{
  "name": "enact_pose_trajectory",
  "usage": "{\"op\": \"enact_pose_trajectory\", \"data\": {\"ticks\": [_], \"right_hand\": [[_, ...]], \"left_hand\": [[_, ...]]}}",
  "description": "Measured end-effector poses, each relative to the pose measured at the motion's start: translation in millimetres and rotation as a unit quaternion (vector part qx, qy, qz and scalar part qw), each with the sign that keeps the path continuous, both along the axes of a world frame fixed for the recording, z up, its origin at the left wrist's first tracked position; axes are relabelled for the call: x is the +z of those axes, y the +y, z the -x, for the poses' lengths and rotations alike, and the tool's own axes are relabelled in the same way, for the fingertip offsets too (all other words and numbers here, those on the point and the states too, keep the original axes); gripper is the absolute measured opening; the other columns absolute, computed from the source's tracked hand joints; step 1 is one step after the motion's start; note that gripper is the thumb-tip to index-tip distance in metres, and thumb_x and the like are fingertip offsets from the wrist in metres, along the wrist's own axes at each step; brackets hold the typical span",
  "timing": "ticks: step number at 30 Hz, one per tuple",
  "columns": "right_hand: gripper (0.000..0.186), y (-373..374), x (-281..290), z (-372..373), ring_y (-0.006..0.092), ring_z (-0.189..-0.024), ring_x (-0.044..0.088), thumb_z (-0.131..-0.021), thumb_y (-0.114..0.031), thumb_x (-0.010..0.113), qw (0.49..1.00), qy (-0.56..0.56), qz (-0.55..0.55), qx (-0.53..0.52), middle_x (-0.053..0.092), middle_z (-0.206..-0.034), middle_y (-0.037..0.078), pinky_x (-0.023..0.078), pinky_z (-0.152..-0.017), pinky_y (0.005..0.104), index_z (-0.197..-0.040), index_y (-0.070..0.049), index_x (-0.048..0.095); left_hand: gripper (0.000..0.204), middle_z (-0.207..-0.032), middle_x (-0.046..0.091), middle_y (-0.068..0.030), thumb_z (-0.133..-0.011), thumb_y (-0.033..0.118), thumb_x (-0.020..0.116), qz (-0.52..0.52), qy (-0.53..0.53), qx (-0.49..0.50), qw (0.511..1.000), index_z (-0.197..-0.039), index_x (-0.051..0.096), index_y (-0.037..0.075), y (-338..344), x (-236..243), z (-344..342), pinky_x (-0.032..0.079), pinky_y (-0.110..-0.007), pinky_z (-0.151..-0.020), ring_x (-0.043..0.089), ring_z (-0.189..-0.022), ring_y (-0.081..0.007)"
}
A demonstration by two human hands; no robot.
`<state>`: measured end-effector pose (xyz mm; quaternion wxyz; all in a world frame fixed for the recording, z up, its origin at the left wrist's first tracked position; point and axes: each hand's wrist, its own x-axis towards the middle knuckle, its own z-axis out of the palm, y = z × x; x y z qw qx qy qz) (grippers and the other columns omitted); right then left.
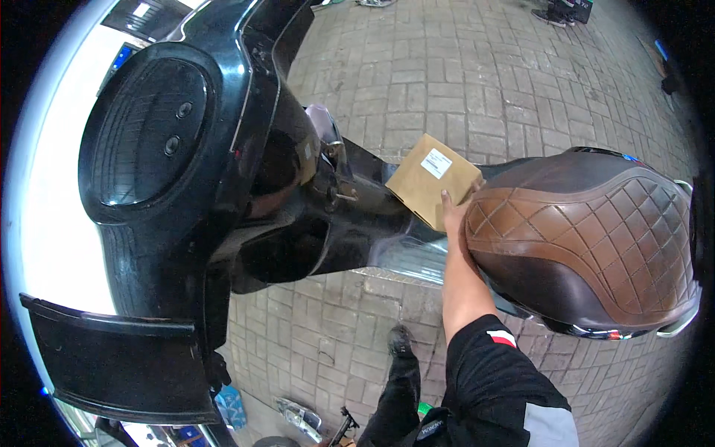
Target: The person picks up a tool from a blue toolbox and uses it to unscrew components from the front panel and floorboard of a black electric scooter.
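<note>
Flat square cardboard box (432,179), matte brown, white label, rests on glossy black scooter (246,149) floorboard, left of quilted brown leather seat (588,231). Right hand (454,216) grips box's near edge, fingers on top. Grey brick paving (477,74) below.

flat brown cardboard box (432,181) on black scooter footwell (357,223), just L of quilted brown leather seat (588,238) | black front panel (164,149) far L | grey paved ground (462,82) under
</note>
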<state>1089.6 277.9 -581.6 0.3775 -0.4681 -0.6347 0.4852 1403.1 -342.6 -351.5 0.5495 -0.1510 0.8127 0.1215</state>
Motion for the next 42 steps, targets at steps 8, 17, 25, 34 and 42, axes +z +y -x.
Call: {"op": "enact_pose_trajectory", "data": {"ticks": [8, 17, 25, 34, 42], "right_hand": [[0.081, 41.7, -31.8, 19.7, 0.0372, -0.130, 0.036, -0.075, -0.015, 0.076, 0.998, 0.006, -0.060, -0.033, 0.036, -0.138, 0.023, 0.025, -0.110, 0.0477, -0.140, -0.004, 0.029], [0.079, -45.6, 24.2, -18.2, 0.0429, -0.133, 0.034, -0.084, -0.029, 0.064, 0.968, -0.191, 0.142, 0.080, 0.035, -0.142, 0.032, 0.026, -0.111, 0.0478, -0.144, 0.006, 0.025], [0.087, -104.3, -4.0, -89.1, 0.0486, -0.134, 0.024, -0.083, -0.040, 0.066, 0.983, -0.151, 0.088, 0.064, 0.029, -0.144, 0.033, 0.027, -0.110, 0.0498, -0.141, 0.009, 0.024], [0.081, -27.2, -65.2, -70.7, 0.0350, -0.131, 0.041, -0.087, -0.060, 0.056, 0.977, -0.070, 0.113, 0.164, 0.046, -0.139, 0.022, 0.033, -0.105, 0.0445, -0.141, -0.002, 0.038], [0.086, -44.3, -20.7, -68.6, 0.0317, -0.101, 0.064, -0.086, -0.064, 0.056, 0.847, 0.000, 0.517, 0.125, 0.058, -0.118, 0.024, 0.052, -0.078, 0.0458, -0.143, -0.005, 0.030]], "left_hand": [[0.031, -0.087, 0.066, -0.0129, -0.091, 0.023, 0.055, 0.062, -0.030, 0.103, 0.992, -0.117, 0.066, 0.012, -2.9, 25.0, 17.4, 0.050, -0.039, -0.071, 0.061, -0.076, -0.0229], [0.036, -0.091, 0.068, -0.0127, -0.094, 0.033, 0.057, 0.010, -0.034, -0.052, 0.998, -0.110, 0.065, 0.002, -79.7, -17.6, 10.2, 0.048, -0.038, -0.073, 0.060, -0.084, -0.0210], [0.032, -0.093, 0.065, -0.0126, -0.095, 0.031, 0.054, -0.018, -0.047, -0.163, 0.985, -0.111, 0.063, 0.006, 25.7, -23.3, 101.7, 0.047, -0.038, -0.077, 0.060, -0.088, -0.0255], [0.030, -0.061, 0.052, -0.0008, -0.095, 0.037, 0.057, -0.035, -0.017, -0.117, 0.992, -0.094, 0.063, 0.007, 32.0, -31.7, 93.3, 0.039, -0.032, -0.052, 0.047, -0.054, -0.0115], [0.035, -0.076, 0.062, -0.0134, -0.093, 0.040, 0.056, 0.019, -0.035, -0.134, 0.990, -0.100, 0.062, 0.007, 74.5, -13.4, 97.2, 0.046, -0.039, -0.066, 0.059, -0.071, -0.0258]]}}
